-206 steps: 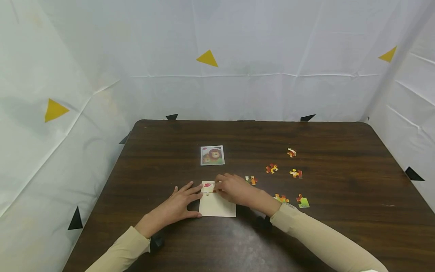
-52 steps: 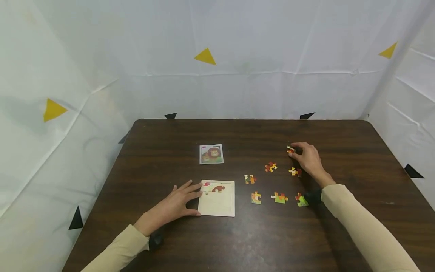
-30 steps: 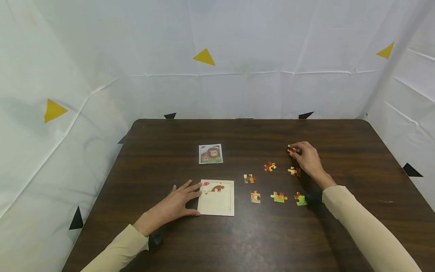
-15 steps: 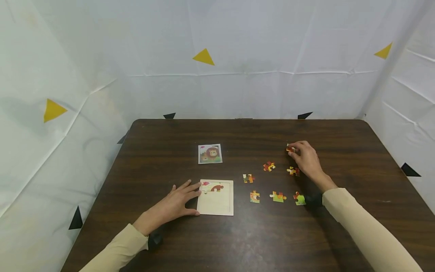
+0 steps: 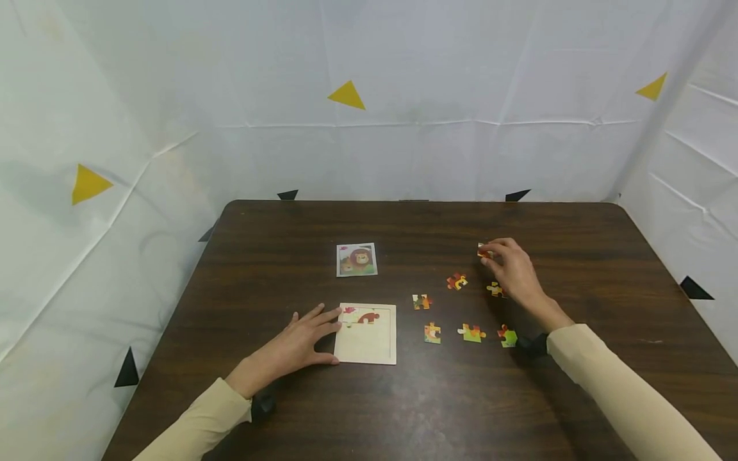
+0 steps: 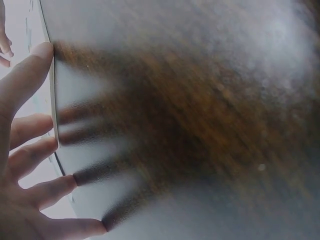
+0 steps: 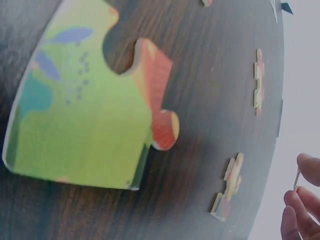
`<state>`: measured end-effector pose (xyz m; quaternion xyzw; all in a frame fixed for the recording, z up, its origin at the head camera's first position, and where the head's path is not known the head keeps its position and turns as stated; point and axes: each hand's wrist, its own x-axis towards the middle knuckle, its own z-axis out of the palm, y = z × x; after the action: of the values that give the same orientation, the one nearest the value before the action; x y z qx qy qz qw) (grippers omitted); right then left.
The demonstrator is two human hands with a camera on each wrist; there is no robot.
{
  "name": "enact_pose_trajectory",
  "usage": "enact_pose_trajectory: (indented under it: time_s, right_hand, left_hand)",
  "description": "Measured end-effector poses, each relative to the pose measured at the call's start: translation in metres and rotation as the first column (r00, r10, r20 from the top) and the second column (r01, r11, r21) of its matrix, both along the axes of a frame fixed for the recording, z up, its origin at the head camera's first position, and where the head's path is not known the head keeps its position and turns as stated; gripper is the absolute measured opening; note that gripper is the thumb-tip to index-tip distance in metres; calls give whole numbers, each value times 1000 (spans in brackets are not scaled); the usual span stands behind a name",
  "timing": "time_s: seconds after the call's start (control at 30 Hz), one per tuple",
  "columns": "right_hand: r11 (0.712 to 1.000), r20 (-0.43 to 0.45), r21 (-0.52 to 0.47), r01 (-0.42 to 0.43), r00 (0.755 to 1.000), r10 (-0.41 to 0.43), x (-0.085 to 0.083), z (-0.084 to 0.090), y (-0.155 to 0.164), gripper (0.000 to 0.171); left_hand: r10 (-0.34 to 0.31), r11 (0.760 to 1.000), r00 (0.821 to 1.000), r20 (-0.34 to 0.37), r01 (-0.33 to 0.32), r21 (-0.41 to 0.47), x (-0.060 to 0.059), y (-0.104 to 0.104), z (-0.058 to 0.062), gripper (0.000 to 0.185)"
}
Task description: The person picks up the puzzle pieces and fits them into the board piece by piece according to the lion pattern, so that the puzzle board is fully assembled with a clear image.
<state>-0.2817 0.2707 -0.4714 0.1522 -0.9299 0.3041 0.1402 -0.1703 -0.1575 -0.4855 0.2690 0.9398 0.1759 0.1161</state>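
White sheeting with yellow triangles backs a dark wooden table. On its left side, the left hand lies flat with fingers spread, touching the left edge of the puzzle tray, which holds two fitted pieces along its top. Beyond the tray lies a lion picture card. Further right, loose pieces are scattered. Farthest right, the right hand pinches a small puzzle piece in its fingertips, just above the tabletop.

Lion picture card, dark table
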Motion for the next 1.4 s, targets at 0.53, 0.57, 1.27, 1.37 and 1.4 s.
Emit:
enact_pose_trajectory:
  time_s: [0.53, 0.57, 1.27, 1.37, 1.4]
  right_hand:
    - [994, -95, 30, -103, 990, 105, 14, 10, -12, 16]
    - [994, -98, 33, -107, 989, 110, 15, 11, -13, 16]
    - [972, -103, 47, -232, 966, 236, 38, 24, -50, 20]
    - [970, -97, 48, -239, 965, 243, 40, 23, -54, 21]
    - [970, -93, 49, -239, 966, 243, 40, 22, -56, 21]
  left_hand:
    - [-9, 1000, 1000, -5, 9, 14, 2, 0, 0, 67]
    - [-8, 1000, 1000, -4, 8, 11, 2, 0, 0, 67]
    - [-2, 1000, 1000, 0, 2, -1, 1, 1, 1, 69]
    - [0, 1000, 1000, 6, 0, -7, 1, 1, 1, 69]
    - [0, 1000, 1000, 7, 0, -4, 1, 1, 1, 69]
